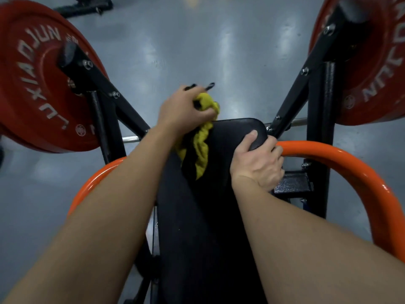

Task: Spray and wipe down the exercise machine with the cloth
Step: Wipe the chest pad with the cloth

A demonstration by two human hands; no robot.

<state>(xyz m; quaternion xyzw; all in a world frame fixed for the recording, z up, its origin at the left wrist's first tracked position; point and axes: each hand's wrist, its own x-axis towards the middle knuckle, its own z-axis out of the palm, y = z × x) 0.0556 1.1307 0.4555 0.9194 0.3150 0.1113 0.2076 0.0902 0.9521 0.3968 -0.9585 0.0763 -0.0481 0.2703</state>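
Left hand [184, 108] clutches cloth [201, 150]; right hand [258, 161] grips pad [208, 216].

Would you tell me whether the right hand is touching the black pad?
Touching: head view shows the right hand gripping the black pad at its corner, thumb on top.

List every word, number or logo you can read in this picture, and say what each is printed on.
"LUXIAOJUN": white letters on the left plate.
"...JUN": white letters, upside down, on the right plate; the rest is hidden or cut off.
Small marks beside the lettering on both plates: too blurred to read.
Pad and cloth: no text.
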